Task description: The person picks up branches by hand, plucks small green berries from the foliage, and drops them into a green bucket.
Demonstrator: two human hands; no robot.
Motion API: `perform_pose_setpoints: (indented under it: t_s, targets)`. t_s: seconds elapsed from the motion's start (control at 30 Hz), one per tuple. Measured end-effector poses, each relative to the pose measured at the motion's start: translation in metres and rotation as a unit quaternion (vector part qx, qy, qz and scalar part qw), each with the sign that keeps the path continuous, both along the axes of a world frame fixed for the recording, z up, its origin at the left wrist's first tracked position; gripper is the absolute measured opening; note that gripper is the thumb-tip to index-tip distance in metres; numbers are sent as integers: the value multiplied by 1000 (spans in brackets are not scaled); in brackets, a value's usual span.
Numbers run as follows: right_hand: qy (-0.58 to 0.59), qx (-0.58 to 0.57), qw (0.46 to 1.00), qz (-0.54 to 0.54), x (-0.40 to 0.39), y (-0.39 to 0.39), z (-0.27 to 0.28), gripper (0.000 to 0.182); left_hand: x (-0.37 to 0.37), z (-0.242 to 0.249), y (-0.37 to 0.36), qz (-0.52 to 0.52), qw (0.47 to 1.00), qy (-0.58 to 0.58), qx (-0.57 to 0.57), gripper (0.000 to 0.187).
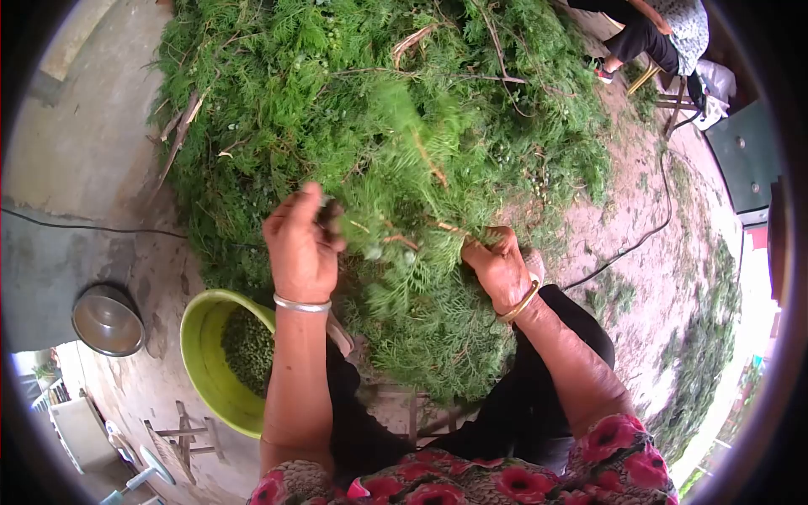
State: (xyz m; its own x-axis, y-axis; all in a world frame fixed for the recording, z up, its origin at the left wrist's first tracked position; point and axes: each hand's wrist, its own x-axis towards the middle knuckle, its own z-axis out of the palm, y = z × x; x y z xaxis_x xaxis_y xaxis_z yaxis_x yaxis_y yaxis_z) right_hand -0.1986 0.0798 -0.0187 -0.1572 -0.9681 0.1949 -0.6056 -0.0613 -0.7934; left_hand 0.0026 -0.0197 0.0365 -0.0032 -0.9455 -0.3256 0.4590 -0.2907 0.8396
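My right hand, with a gold-coloured bracelet at the wrist, is closed round the stem end of a leafy green branch. Left of that branch is my left hand, which wears a silver bracelet; its fingers are curled and partly blurred, and whether anything is between them cannot be made out. Small pale green cones show among the leaves. Below my left hand, beside the forearm, a yellow-green basin holds many small green cones.
A large heap of cut branches fills the upper middle. A metal bowl stands at the left, near a small wooden stool. Another person sits at the upper right. A black cable crosses the floor.
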Motion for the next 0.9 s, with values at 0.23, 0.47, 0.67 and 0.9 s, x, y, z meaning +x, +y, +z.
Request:
perform_pose_setpoints:
  t_s: [0.23,0.47,0.67,0.9]
  targets:
    - [-321,217,909,-153,0,-8,36,55,-2,-10,7,-66,996,31,-51,8]
    - [-297,140,941,-82,3,-7,37,55,-21,7,25,-67,889,-316,-324,10]
    - [-246,150,956,-63,17,-3,34,47,-35,-13,29,-106,846,-368,-371,15]
    - [-219,69,973,-13,18,-4,18,50,-26,-18,22,-258,850,-361,-285,20]
